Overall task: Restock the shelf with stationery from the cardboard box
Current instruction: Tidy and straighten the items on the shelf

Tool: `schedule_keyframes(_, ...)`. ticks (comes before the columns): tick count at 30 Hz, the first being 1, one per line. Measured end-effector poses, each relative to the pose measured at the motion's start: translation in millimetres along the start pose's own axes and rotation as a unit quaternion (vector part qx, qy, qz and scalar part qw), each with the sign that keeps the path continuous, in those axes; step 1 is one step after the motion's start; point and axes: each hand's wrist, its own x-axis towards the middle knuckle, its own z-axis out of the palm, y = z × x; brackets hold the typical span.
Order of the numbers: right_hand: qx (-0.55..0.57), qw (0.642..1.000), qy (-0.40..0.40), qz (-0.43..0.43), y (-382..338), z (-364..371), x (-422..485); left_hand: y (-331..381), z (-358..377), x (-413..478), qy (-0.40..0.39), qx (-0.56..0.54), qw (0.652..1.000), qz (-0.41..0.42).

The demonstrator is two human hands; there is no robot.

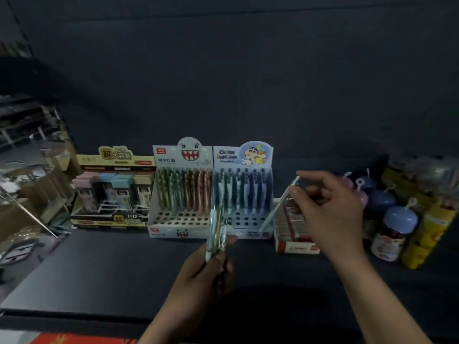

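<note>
The dark shelf (99, 264) holds a blue pen box (243, 189), standing at twelve o'clock from the left hand (198, 276), which grips a bundle of pens (216, 232) upright. At two o'clock, the right hand (330, 209) pinches one slanted pen (275, 209), its lower tip just beside that box's front.

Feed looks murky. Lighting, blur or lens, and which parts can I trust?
Head view: dim lighting, the dark shelf swallows detail; the shark-face pen display at centre is fairly sharp, small print unreadable; the left edge is smeared and bowed by the wide lens; the right hand and its pen are slightly blurred.
</note>
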Motion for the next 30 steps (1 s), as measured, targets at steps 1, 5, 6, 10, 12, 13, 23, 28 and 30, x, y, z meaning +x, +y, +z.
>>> schedule_keyframes(1, 0.001, 1.000, -0.004, -0.004, -1.7, 11.1, 0.3, 6.5, -6.7, 5.5, 0.003, 0.016, 1.000, -0.010)
schedule_keyframes(5, -0.041, 0.999, -0.006, -0.017, -1.4, 52.4, 5.0, 28.9, -36.2, 25.6, -0.037, 0.000, 0.994, -0.098)
schedule_keyframes(6, -0.057, 0.998, -0.005, -0.020, 0.0, 60.4, 7.1, 31.7, -43.1, 30.4, -0.052, -0.008, 0.993, -0.106)
schedule_keyframes(10, -0.107, 0.994, -0.003, -0.027, 0.3, 84.7, 14.3, 39.1, -63.1, 49.9, -0.088, 0.030, 0.993, -0.071)
schedule_keyframes(12, -0.098, 0.995, -0.002, -0.023, -0.2, 94.3, 16.3, 44.0, -72.7, 58.0, -0.098, 0.033, 0.992, -0.069)
schedule_keyframes(13, -0.093, 0.995, -0.003, -0.022, -0.8, 99.2, 16.9, 46.5, -78.0, 61.1, -0.100, 0.034, 0.992, -0.068)
schedule_keyframes(23, -0.079, 0.993, -0.081, -0.043, -16.1, 171.7, 24.2, 57.4, -137.4, 63.9, -0.017, -0.018, 0.999, 0.030)
schedule_keyframes(28, -0.119, 0.983, -0.108, -0.085, -25.6, 207.9, 21.7, 50.1, -150.7, 69.8, 0.071, -0.022, 0.993, 0.095)
schedule_keyframes(30, -0.129, 0.981, -0.115, -0.091, -24.4, 216.9, 20.3, 47.5, -154.3, 70.8, 0.103, -0.017, 0.988, 0.110)
